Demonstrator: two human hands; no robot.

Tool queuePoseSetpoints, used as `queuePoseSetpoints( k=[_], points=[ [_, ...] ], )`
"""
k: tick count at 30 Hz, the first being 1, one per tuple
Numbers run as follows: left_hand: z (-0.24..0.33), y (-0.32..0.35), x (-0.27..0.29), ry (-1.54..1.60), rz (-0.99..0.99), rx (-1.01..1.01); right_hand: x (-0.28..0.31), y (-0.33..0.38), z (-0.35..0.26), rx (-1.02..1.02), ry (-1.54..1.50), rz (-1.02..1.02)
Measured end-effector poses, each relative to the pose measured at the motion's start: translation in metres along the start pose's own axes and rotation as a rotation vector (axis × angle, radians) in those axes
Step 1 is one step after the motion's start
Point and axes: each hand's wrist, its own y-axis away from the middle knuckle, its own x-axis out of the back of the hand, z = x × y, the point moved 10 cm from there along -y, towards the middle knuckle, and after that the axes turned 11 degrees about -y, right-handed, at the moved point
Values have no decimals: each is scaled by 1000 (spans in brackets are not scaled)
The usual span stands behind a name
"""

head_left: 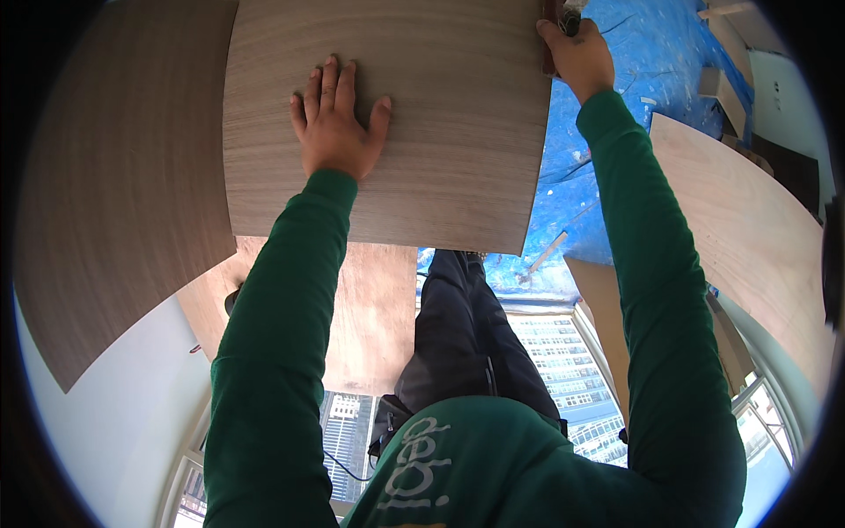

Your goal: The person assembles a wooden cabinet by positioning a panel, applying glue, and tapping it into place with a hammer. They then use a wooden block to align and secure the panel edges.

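My left hand (339, 123) lies flat with fingers spread on a brown wood-grain panel (422, 167). At that panel's right edge, my right hand (583, 60) is closed round a reddish-brown, block-like tool (549, 63) with a dark, worn top part. The tool sits against the edge near the far end of the view. Its exact kind is hard to make out, as my fingers and the frame's rim hide part of it.
Another brown wood-grain panel (132, 176) adjoins on the left. A pale plywood sheet (370, 308) shows below. Blue sheeting (568, 194) covers the floor, with a thin wood strip (547, 253) on it. A light curved-looking board (739, 220) stands at right; windows (563, 361) lie behind my legs.
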Motion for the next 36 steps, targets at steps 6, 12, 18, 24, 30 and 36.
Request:
queuePoseSetpoints(
  k=[6,12,18,24,30,36],
  points=[
    [-1,0,-2,28,-7,-8,6,113,13,-56,86,50],
    [0,0,-2,57,10,-13,9,245,40,-130,-55,-5],
    [-1,0,-2,50,-5,-16,26,390,66,-334,-111,-207],
    [-1,0,-3,50,-9,-13,61,347,71,-362,-403,-124],
    [-1,0,-1,14,-55,10,50,143,51,-103,-396,-3],
    [-1,-1,-1,13,-92,30,21,-18,22,2,-374,78]
  ],
)
